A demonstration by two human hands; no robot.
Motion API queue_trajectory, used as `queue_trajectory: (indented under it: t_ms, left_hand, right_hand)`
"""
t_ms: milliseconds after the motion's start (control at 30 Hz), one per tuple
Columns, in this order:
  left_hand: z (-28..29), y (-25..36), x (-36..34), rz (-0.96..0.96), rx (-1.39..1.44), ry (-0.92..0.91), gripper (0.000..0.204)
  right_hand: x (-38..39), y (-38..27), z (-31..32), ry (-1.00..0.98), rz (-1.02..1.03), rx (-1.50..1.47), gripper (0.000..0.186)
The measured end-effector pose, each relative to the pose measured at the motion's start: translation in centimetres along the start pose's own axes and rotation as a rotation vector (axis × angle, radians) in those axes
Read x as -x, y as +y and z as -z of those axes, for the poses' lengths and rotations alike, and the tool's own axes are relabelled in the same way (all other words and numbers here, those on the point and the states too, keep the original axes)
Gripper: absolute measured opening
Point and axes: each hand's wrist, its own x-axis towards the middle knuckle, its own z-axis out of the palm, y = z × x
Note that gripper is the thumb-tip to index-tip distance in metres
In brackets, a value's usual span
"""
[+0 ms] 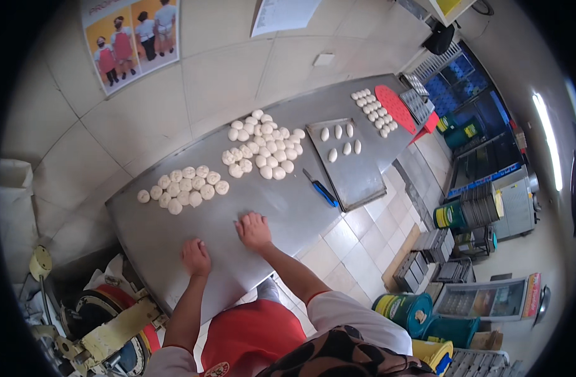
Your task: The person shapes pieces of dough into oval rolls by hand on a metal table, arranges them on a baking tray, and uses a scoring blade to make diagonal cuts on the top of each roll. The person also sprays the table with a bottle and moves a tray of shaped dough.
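My left hand (195, 256) is on the metal table (156, 251) near its front edge, with its fingers curled in. Farther forward and to the right, my right hand (253, 231) rests palm down with its fingers bent. Whatever either hand may cover is hidden. Beyond the hands, toward the wall, lies a group of dough balls (186, 184). A larger cluster of dough balls (272, 147) sits to its right. A knife with a blue and black handle (324, 192) lies beside a metal baking tray (360, 182) that carries several oval dough pieces (347, 148).
Rows of small dough pieces (373, 112) lie at the far end by a red perforated sheet (395, 108). A machine with a pale metal arm (115, 327) stands at the lower left. Green buckets (414, 309) and stacked pans (480, 204) stand on the right.
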Motion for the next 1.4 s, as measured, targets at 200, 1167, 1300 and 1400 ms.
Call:
queue_trajectory:
  t_ms: [200, 1167, 1300, 1400]
  left_hand:
    - [3.5, -6.2, 6.9, -0.040, 0.069, -0.142, 0.016]
    - [0.2, -5.0, 1.8, -0.156, 0.336, 0.059, 0.014]
    - [3.0, -7.0, -0.8, -0.250, 0.083, -0.118, 0.014]
    - [1.1, -3.3, -5.1, -0.239, -0.037, 0.036, 0.014]
  right_hand:
    - [10.8, 1.9, 1.1, -0.150, 0.182, -0.035, 0.016]
    - [5.3, 0.7, -1.3, 0.009, -0.194, -0.005, 0.032]
    - [6.4, 2.7, 1.5, -0.159, 0.063, 0.022, 0.037]
    - [0.1, 3.0, 2.3, -0.093, 0.056, 0.085, 0.040]
